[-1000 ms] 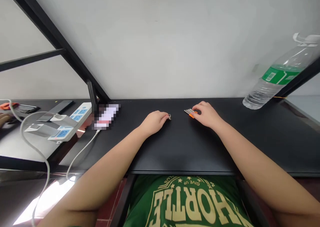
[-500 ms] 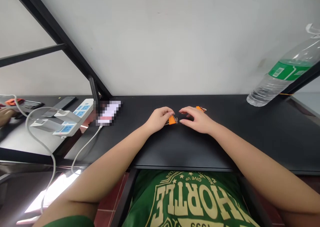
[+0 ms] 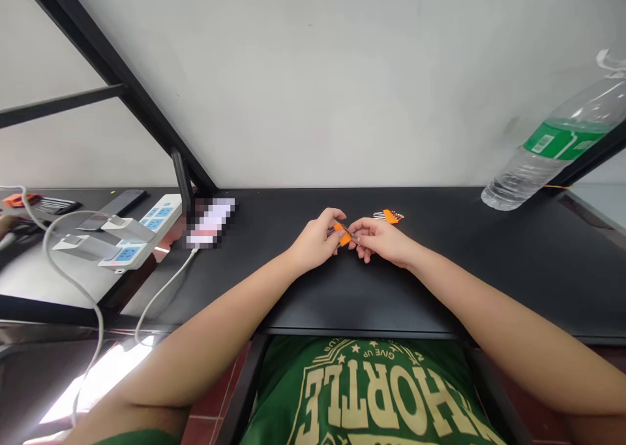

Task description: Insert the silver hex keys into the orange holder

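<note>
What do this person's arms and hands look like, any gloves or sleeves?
The left hand and right hand are bare: no gloves, rings or watch show. Forearms are uncovered; a green sleeve edges the left upper arm, matching the green T-shirt with cream lettering.

Wore green T-shirt (image 3: 372,393), cream block letters, star row, arched small print, bottom centre of frame. Green sleeve edge (image 3: 134,440) showed bottom left. Left hand (image 3: 313,244), right hand (image 3: 386,243), forearms were bare.

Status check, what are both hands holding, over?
Left hand, right hand both pinching small orange plastic piece. Second orange holder with metal rods behind, apart. Nothing blocking.
</note>
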The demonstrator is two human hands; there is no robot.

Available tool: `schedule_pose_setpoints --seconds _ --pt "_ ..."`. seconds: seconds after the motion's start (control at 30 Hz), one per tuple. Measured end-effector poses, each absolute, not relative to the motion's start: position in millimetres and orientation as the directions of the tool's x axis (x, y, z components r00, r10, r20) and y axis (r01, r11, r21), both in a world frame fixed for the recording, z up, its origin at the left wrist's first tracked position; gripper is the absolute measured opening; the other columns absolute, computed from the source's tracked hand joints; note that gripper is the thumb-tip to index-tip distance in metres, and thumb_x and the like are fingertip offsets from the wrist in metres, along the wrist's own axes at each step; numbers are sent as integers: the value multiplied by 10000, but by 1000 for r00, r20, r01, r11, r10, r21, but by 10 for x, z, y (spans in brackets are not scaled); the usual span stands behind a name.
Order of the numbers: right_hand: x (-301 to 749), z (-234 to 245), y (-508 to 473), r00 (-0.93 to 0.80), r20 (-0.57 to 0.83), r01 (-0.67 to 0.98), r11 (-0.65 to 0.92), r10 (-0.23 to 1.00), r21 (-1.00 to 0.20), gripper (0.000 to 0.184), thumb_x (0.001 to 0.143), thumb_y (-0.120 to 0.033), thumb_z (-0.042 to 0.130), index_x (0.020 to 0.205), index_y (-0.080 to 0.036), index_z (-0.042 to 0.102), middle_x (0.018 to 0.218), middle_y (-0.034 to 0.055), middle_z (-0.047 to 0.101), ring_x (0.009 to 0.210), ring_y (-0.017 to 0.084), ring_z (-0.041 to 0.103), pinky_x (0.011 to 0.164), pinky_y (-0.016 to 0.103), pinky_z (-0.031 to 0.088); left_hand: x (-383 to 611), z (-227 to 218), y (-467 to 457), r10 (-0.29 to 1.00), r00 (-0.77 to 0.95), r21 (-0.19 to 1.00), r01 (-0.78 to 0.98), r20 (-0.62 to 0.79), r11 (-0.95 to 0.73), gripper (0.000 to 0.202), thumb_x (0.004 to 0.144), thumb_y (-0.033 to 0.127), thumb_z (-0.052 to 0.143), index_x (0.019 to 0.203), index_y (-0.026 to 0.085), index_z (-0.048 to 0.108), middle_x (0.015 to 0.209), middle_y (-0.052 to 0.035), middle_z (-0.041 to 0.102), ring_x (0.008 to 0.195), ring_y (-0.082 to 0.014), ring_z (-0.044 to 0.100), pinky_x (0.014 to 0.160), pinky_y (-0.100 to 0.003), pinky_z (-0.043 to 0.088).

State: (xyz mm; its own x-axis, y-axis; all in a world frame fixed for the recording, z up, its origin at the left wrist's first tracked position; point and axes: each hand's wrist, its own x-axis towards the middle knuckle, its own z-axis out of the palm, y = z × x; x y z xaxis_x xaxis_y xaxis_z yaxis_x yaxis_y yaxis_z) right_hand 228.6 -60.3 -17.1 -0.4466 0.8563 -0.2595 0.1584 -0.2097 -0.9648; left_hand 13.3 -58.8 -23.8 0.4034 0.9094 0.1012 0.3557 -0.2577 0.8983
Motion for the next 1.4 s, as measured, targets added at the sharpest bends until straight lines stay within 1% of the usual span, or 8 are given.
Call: schedule_pose_setpoints --seconds 0.13,0.33,0.57,0.77,0.9,1.1,1.27,1.4 --pt "2305 -117 -614 -491 -329 27 -363 807 -931 251 894 -172 689 1139 -175 635 935 75 761 727 153 736 693 301 663 124 -209 -626 911 365 775 512 194 -370 375 951 287 572 1317 252 498 930 17 746 752 -135 702 766 -277 562" --pt "2273 -107 -630 -484 -352 -19 -411 802 -911 245 964 -402 718 1047 -187 638 856 70 750 679 144 727 660 271 655 153 -177 -672 893 398 654 622 209 -430 448 930 316 645 1355 271 508 1155 -16 758 1018 -204 743 924 -325 554" --pt "2153 -219 -708 -315 -163 303 -64 935 -951 258 1013 -510 572 1032 -255 610 681 -39 604 499 126 560 440 237 459 178 -157 -662 869 462 711 550 178 -438 335 906 304 682 1218 262 569 1116 -3 765 1020 -203 742 892 -309 561" --pt "2118 -257 -710 -279 160 627 305 947 -717 266 1056 -383 418 908 -232 580 774 3 651 699 171 595 654 284 409 246 -193 -674 904 383 666 626 191 -406 440 867 263 698 1287 231 568 1139 -41 755 1010 -225 741 870 -324 573" --pt "2111 -296 -662 -294 187 777 348 937 -525 286 1066 -352 374 857 -228 523 703 18 604 632 184 546 606 299 319 303 -192 -685 898 375 607 667 229 -433 407 843 236 678 1243 204 614 1140 -60 749 1025 -238 727 896 -339 564" --pt "2120 -332 -624 -355 110 887 372 928 -274 265 1062 -312 402 920 -209 600 789 70 690 670 208 594 600 310 274 291 -189 -677 878 428 496 726 215 -475 133 828 273 657 952 231 681 931 -41 726 847 -226 692 766 -343 537" --pt "2162 -280 -612 -339 73 829 335 938 -448 277 1044 -325 454 836 -221 605 775 42 701 681 184 605 618 288 341 249 -250 -665 859 454 467 722 238 -511 198 864 314 657 1040 235 700 947 -49 711 864 -224 679 783 -340 532" --pt "2146 -240 -628 -305 88 803 306 948 -511 247 1058 -374 445 969 -228 623 800 40 708 693 194 615 621 286 352 277 -294 -670 829 469 394 730 304 -558 266 874 274 634 1127 216 694 967 -55 716 885 -221 683 792 -330 526"
